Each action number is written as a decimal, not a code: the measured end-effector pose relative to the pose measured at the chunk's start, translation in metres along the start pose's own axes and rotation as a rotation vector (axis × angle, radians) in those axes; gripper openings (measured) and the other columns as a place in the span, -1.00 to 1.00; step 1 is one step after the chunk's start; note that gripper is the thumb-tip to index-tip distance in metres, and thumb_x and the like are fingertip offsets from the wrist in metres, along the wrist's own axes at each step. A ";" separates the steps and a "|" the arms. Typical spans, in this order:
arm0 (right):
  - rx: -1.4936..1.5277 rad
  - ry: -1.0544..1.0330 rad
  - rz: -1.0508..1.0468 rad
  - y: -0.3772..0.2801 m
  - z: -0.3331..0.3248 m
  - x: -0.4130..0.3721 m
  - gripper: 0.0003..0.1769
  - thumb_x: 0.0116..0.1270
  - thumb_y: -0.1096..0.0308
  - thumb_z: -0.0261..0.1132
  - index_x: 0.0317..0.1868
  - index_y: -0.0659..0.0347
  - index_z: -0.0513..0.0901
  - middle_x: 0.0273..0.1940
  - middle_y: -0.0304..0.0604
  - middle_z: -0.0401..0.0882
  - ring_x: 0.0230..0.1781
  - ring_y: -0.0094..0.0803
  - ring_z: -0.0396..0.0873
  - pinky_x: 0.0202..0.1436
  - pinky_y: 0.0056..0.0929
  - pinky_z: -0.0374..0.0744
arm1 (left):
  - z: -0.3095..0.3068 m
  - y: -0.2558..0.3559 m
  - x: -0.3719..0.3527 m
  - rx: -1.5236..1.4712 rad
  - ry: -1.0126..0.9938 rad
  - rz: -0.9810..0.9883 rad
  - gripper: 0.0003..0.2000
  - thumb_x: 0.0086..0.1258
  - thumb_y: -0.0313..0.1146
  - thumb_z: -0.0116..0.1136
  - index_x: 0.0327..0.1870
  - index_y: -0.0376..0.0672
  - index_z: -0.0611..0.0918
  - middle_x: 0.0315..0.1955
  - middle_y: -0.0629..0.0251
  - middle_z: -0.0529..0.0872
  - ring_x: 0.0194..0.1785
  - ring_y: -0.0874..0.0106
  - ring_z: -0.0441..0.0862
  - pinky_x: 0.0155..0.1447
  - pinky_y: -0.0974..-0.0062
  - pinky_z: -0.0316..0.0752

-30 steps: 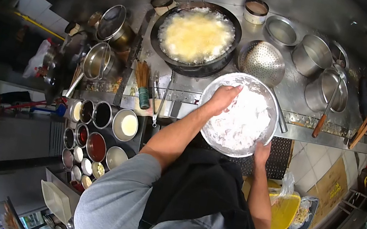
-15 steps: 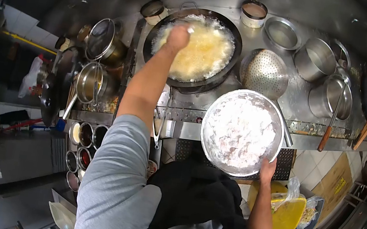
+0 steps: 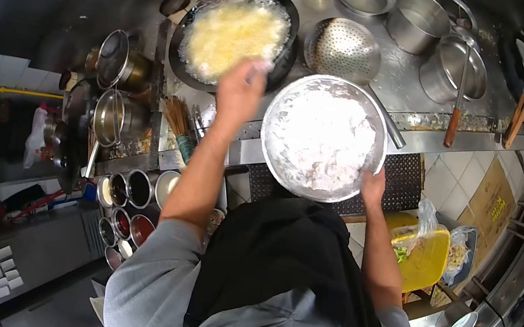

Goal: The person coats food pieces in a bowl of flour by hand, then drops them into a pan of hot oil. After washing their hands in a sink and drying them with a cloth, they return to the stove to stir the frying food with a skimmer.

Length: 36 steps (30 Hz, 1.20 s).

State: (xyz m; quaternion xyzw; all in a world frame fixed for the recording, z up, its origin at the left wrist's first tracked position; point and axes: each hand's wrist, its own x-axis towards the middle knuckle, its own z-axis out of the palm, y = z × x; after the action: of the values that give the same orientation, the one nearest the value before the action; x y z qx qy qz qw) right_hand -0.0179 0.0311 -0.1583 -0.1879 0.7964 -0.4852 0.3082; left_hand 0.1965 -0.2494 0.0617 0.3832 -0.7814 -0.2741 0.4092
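Note:
My right hand (image 3: 373, 189) grips the right-hand rim of a metal bowl (image 3: 266, 129). White flour (image 3: 327, 129) fills the bowl, with coated lumps showing near its lower edge. My left hand (image 3: 241, 90) is over the near rim of a black wok (image 3: 176, 54), to the left of the bowl. Its fingers are bent and blurred by motion, with white on the fingertips; I cannot tell whether they hold anything. Pale yellow food in bubbling oil (image 3: 236, 33) fills the wok.
A perforated strainer (image 3: 343, 48) rests behind the bowl, near metal pots (image 3: 418, 23). Wooden-handled tools (image 3: 452, 130) lean at the right. Sauce containers (image 3: 139, 188) and a bamboo brush (image 3: 177, 117) are at the left. A yellow bin (image 3: 423, 262) stands below right.
My left hand has drawn back from over the wok's middle to its near rim, toward the bowl. My right hand still holds the bowl. The camera view has shifted.

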 end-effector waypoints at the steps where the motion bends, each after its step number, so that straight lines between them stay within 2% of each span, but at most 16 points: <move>1: 0.032 0.003 -0.025 0.000 0.001 0.000 -0.52 0.22 0.39 0.12 0.15 0.41 0.43 -0.01 0.14 0.61 0.04 -0.10 0.58 0.16 -0.27 0.46 | 0.022 -0.005 -0.023 -0.029 -0.102 -0.041 -0.87 0.29 -0.47 0.14 -0.20 -0.19 0.67 -0.32 0.12 0.72 -0.21 0.18 0.69 -0.07 0.34 0.55; 4: 0.032 -0.002 -0.056 0.009 0.001 0.003 -0.51 0.21 0.40 0.10 0.16 0.40 0.42 0.00 0.15 0.61 0.05 -0.07 0.58 0.18 -0.27 0.45 | 0.087 -0.038 -0.096 0.002 -0.525 -0.272 -0.83 0.29 -0.36 0.15 -0.16 -0.15 0.68 -0.37 0.08 0.72 -0.21 0.14 0.70 -0.07 0.27 0.56; 6: -0.031 -0.011 -0.023 0.013 0.001 0.007 -0.50 0.21 0.39 0.10 0.17 0.39 0.42 0.00 0.18 0.61 0.06 -0.02 0.58 0.19 -0.26 0.45 | 0.115 -0.044 -0.129 0.129 -0.729 -0.247 -0.78 0.29 -0.28 0.16 -0.13 -0.14 0.69 -0.26 0.03 0.71 -0.09 0.09 0.66 0.01 0.20 0.53; 10: 0.010 -0.010 -0.029 0.005 0.000 0.003 -0.51 0.21 0.35 0.10 0.16 0.35 0.44 -0.01 0.20 0.61 0.06 0.03 0.58 0.19 -0.23 0.45 | 0.144 -0.055 -0.164 0.366 -0.828 -0.272 -0.75 0.29 -0.26 0.16 -0.10 -0.18 0.68 -0.16 -0.04 0.68 0.00 0.05 0.61 0.09 0.20 0.49; 13: -0.024 -0.005 -0.057 0.009 -0.001 0.007 -0.54 0.21 0.35 0.11 0.12 0.36 0.46 -0.01 0.20 0.62 0.05 0.04 0.58 0.17 -0.22 0.45 | 0.150 -0.077 -0.169 0.282 -0.784 -0.220 -0.71 0.31 -0.26 0.14 -0.06 -0.26 0.67 -0.10 -0.11 0.64 0.01 0.01 0.57 0.15 0.22 0.46; 16: -0.055 -0.006 -0.065 0.008 -0.002 0.006 -0.55 0.21 0.35 0.11 0.11 0.36 0.47 -0.02 0.20 0.63 0.03 0.06 0.59 0.15 -0.19 0.47 | 0.137 -0.100 -0.156 0.080 -0.689 -0.093 -0.68 0.33 -0.26 0.17 0.00 -0.28 0.61 -0.17 0.02 0.64 -0.07 0.18 0.60 0.05 0.35 0.50; 18: -0.001 0.001 -0.065 0.008 -0.001 0.005 -0.54 0.20 0.35 0.11 0.11 0.36 0.47 -0.03 0.20 0.63 0.02 0.06 0.59 0.15 -0.19 0.47 | 0.122 -0.096 -0.142 -0.363 -0.801 -0.750 -0.75 0.37 -0.32 0.11 -0.02 -0.25 0.58 -0.21 0.18 0.63 -0.10 0.38 0.60 -0.01 0.42 0.53; 19: 0.002 -0.002 -0.067 0.006 -0.001 0.004 -0.54 0.20 0.35 0.11 0.11 0.36 0.47 -0.03 0.20 0.63 0.02 0.06 0.59 0.15 -0.19 0.47 | 0.114 -0.084 -0.135 -0.545 -0.753 -0.932 -0.81 0.42 -0.37 0.04 -0.04 -0.22 0.55 -0.24 0.30 0.61 -0.11 0.48 0.57 -0.07 0.47 0.56; 22: 0.006 -0.015 -0.061 0.001 -0.001 0.002 -0.53 0.19 0.35 0.11 0.13 0.36 0.46 -0.02 0.21 0.62 0.04 0.05 0.59 0.15 -0.19 0.47 | 0.106 -0.066 -0.134 -0.725 -0.579 -1.116 -0.79 0.44 -0.38 0.03 0.00 -0.24 0.54 -0.23 0.30 0.62 -0.10 0.44 0.58 -0.08 0.46 0.58; 24: -0.040 0.012 -0.047 0.001 -0.001 0.001 -0.50 0.19 0.36 0.11 0.15 0.38 0.44 -0.01 0.22 0.61 0.04 0.04 0.58 0.15 -0.20 0.47 | 0.109 -0.070 -0.141 -0.691 -0.577 -0.996 -0.71 0.43 -0.35 0.09 0.09 -0.29 0.50 -0.20 0.27 0.63 -0.08 0.44 0.60 -0.10 0.47 0.60; 26: 0.005 -0.037 -0.050 0.003 -0.003 0.002 -0.47 0.18 0.35 0.12 0.17 0.40 0.42 -0.01 0.23 0.60 0.03 0.03 0.58 0.16 -0.21 0.47 | 0.116 -0.083 -0.146 -0.295 -0.806 -0.715 -0.60 0.36 -0.28 0.20 0.16 -0.28 0.51 -0.19 0.18 0.66 -0.09 0.46 0.58 -0.12 0.41 0.61; 27: -0.008 -0.029 -0.044 0.005 -0.002 0.004 -0.47 0.18 0.35 0.12 0.17 0.40 0.42 -0.01 0.22 0.60 0.02 0.02 0.58 0.15 -0.22 0.47 | 0.115 -0.078 -0.144 -0.131 -0.828 -0.508 -0.62 0.27 -0.29 0.31 0.07 -0.26 0.59 -0.22 0.14 0.66 -0.06 0.39 0.59 -0.08 0.40 0.56; 28: -0.022 -0.020 -0.038 0.008 -0.001 0.006 -0.46 0.17 0.35 0.12 0.18 0.41 0.41 -0.02 0.22 0.60 0.01 0.02 0.59 0.15 -0.22 0.47 | 0.113 -0.073 -0.142 -0.130 -0.821 -0.508 -0.62 0.27 -0.29 0.31 0.07 -0.26 0.59 -0.22 0.14 0.66 -0.06 0.39 0.59 -0.08 0.40 0.56; 30: -0.005 -0.013 -0.076 0.011 0.000 0.006 -0.45 0.17 0.34 0.12 0.18 0.41 0.41 -0.01 0.20 0.60 0.02 -0.01 0.58 0.16 -0.23 0.47 | 0.105 -0.060 -0.130 -0.074 -0.709 -0.079 -0.68 0.19 -0.29 0.38 -0.08 -0.23 0.68 -0.24 0.11 0.66 -0.08 0.28 0.60 -0.02 0.39 0.51; 31: -0.003 -0.020 -0.074 0.013 0.000 0.007 -0.45 0.17 0.34 0.13 0.18 0.41 0.41 -0.01 0.20 0.60 0.03 -0.02 0.58 0.16 -0.23 0.47 | 0.100 -0.052 -0.118 -0.120 -0.646 -0.018 -0.71 0.13 -0.27 0.42 -0.16 -0.21 0.71 -0.22 0.09 0.65 -0.09 0.17 0.59 0.05 0.36 0.48; 36: 0.024 -0.015 -0.035 0.009 0.001 0.005 -0.44 0.16 0.38 0.13 0.20 0.43 0.40 0.02 0.16 0.60 0.05 -0.05 0.57 0.18 -0.28 0.45 | 0.047 -0.021 -0.016 0.084 -0.489 0.018 -0.71 0.12 -0.29 0.44 -0.17 -0.20 0.72 -0.23 0.12 0.65 -0.16 0.21 0.62 -0.02 0.39 0.51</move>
State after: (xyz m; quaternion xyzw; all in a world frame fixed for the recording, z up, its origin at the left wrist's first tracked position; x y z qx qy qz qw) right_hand -0.0210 0.0318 -0.1681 -0.2019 0.7849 -0.4984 0.3080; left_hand 0.1704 -0.2423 0.0154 0.3153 -0.8712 -0.3224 0.1940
